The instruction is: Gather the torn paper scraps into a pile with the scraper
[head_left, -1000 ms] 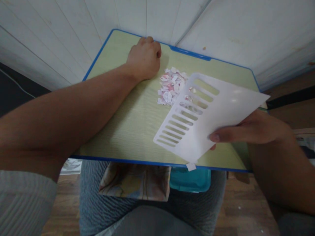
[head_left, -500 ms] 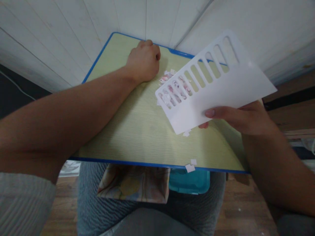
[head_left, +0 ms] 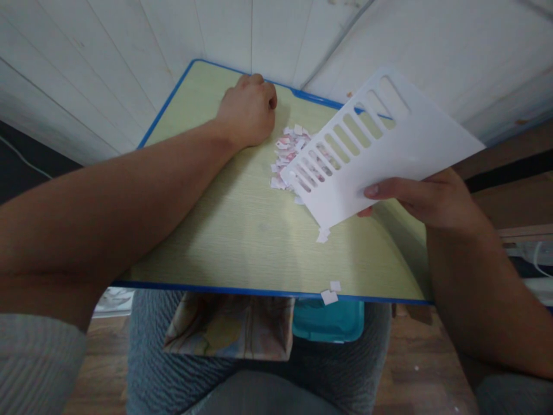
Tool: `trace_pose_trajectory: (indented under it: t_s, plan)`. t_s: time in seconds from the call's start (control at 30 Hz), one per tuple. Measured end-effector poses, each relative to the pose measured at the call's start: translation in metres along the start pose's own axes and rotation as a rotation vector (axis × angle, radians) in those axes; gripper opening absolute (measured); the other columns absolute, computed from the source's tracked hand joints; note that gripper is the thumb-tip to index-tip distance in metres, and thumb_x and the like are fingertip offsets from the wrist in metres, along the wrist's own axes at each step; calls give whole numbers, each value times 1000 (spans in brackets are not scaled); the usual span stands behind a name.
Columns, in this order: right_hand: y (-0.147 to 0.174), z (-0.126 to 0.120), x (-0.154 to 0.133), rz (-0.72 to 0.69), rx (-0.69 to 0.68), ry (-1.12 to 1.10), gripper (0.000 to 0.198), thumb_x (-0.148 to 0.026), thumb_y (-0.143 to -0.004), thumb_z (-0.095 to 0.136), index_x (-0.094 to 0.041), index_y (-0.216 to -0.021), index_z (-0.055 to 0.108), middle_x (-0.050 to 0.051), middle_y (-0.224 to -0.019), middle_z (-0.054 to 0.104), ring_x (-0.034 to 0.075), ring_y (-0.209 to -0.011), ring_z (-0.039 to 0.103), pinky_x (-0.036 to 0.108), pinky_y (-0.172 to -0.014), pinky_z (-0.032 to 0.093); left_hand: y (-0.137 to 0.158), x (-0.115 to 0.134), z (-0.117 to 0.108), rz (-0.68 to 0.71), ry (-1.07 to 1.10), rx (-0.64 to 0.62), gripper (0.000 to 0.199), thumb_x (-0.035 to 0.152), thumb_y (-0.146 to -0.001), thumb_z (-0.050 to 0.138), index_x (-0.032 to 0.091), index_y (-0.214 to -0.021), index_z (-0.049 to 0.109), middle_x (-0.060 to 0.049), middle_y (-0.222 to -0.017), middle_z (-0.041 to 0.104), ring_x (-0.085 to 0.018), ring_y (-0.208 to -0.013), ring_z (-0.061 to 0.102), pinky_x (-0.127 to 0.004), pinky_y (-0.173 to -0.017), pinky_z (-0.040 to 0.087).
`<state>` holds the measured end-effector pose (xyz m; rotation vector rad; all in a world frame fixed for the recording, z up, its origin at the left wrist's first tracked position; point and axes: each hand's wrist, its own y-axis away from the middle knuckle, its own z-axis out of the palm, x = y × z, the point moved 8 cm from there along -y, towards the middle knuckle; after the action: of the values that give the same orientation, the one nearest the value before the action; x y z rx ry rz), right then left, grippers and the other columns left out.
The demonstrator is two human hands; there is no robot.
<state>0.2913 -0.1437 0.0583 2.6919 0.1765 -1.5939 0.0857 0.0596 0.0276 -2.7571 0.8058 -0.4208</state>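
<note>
My right hand [head_left: 415,196] grips a thin white plastic panel [head_left: 389,155] by its near edge, thumb on top and fingers beneath. A row of long slots runs along the panel's far side, and it is held tilted over the board. Under its left corner lies a pile of small paper pieces [head_left: 287,153], partly hidden and partly seen through the slots. My left hand [head_left: 248,109] rests on the board [head_left: 233,230] left of the pile, curled into a fist. Whether anything is inside the fist cannot be seen.
Loose paper pieces [head_left: 329,296] lie at the board's blue front edge, and a few others [head_left: 323,234] below the panel. On my lap sit a patterned fabric item [head_left: 233,328] and a teal plastic container [head_left: 330,320]. A white plank wall [head_left: 224,29] stands behind the board.
The white panel has shifted slightly right and tilted more steeply, uncovering more of the paper pile. My left fist stays in nearly the same place. The whole view has shifted a little.
</note>
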Motion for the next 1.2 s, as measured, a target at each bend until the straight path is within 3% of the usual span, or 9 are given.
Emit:
trace_pose_trajectory:
  t_s: [0.1,0.2,0.4,0.57,0.67,0.83,1.07,1.13,1.2]
  plan:
    - [2,6,-5,3,-33,-77,17,-33,-76,104,-29,-83,88,-1,-84,87,30,-78,83,45,-82,74,1,0,1,-2,-4,-5,43,9,-113,51,9,-141,83,-22,-154,72,-41,-154,63,-54,-123,58]
    - [6,12,-8,23,-87,-104,23,-28,-73,105,-30,-92,91,-1,-92,90,32,-87,86,45,-86,75,1,-1,1,0,3,-2,41,10,-114,52,9,-140,83,-22,-153,72,-41,-153,63,-55,-124,57]
    - [21,39,-7,117,-422,-136,15,-29,-88,99,-25,-99,90,1,-92,91,27,-76,85,36,-70,73,-4,-4,3,5,33,10,39,7,-111,57,6,-140,84,-24,-152,72,-44,-155,62,-60,-125,57]
    - [30,55,-17,136,-583,-211,14,-25,-94,94,-20,-105,87,2,-92,92,23,-73,87,27,-64,71,-6,-6,5,-20,56,10,37,8,-110,63,10,-139,86,-21,-152,73,-43,-156,62,-62,-128,56]
    - [30,54,-20,121,-547,-243,9,-19,-92,93,-20,-98,87,2,-91,91,23,-74,87,26,-66,72,-6,-6,5,-16,67,6,37,8,-111,61,10,-138,86,-20,-150,73,-43,-157,61,-63,-130,55]
    - [22,37,-11,107,-342,-292,19,-19,-84,99,-22,-101,90,-1,-96,91,22,-77,86,28,-69,73,-6,-4,3,0,53,-18,39,8,-113,57,4,-140,84,-23,-151,71,-46,-158,59,-65,-129,54]
    - [26,54,-15,105,-584,-257,7,-19,-90,94,-19,-96,90,2,-87,90,23,-70,86,26,-62,71,-5,-5,4,-14,69,-32,39,8,-115,54,4,-142,82,-21,-151,70,-45,-159,57,-64,-129,52]
    - [26,53,-19,104,-564,-288,10,-19,-88,95,-19,-96,90,2,-88,90,24,-69,86,27,-60,71,-5,-4,3,-11,59,-34,39,9,-115,54,4,-142,82,-21,-151,70,-45,-160,57,-64,-129,52]
    - [22,46,-19,107,-460,-329,11,-19,-84,97,-20,-92,90,1,-86,90,24,-67,85,28,-58,71,-5,-4,3,-6,49,-39,40,10,-116,53,3,-142,82,-22,-151,69,-46,-159,57,-64,-129,52]
